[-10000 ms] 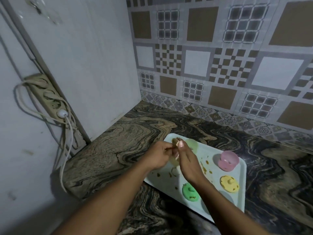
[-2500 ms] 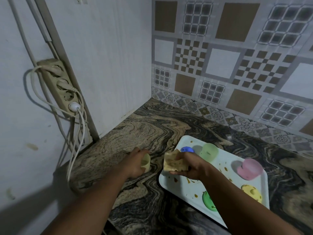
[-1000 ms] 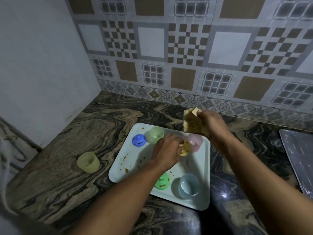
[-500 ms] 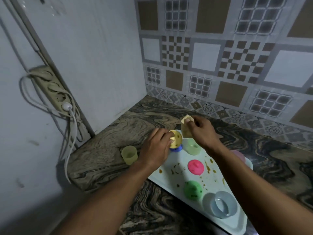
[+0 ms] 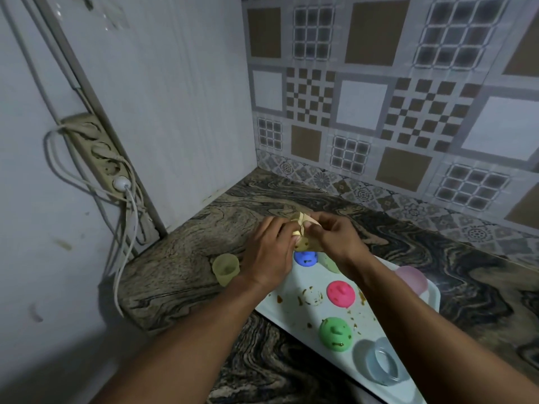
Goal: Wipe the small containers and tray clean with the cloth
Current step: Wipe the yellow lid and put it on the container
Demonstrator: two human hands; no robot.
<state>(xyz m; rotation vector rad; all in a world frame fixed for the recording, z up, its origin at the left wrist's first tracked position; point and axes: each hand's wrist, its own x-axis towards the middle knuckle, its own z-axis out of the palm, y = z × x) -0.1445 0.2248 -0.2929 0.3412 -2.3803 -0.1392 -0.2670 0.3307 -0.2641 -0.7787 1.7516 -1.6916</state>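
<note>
My left hand (image 5: 269, 252) holds a small yellow lid (image 5: 302, 243) above the far end of the white tray (image 5: 280, 312). My right hand (image 5: 335, 239) presses a yellowish cloth (image 5: 303, 221) against that lid. On the stained tray lie a blue lid (image 5: 305, 258), a pink lid (image 5: 340, 293), a green lid (image 5: 335, 333), a pale green cup (image 5: 328, 263) partly hidden by my right wrist, a pink cup (image 5: 412, 279) and a clear blue cup (image 5: 382, 364). A yellow cup (image 5: 225, 269) stands on the counter left of the tray.
The marbled counter (image 5: 186, 263) ends in a corner with a white side panel (image 5: 180, 106) and a tiled back wall (image 5: 393, 106). A power strip with looped white cables (image 5: 99, 158) hangs on the left wall, close to the counter's left edge.
The cloth, held just beside the yellow lid half a second ago, is now pressed onto it. Both hands have come together above the tray's far end.
</note>
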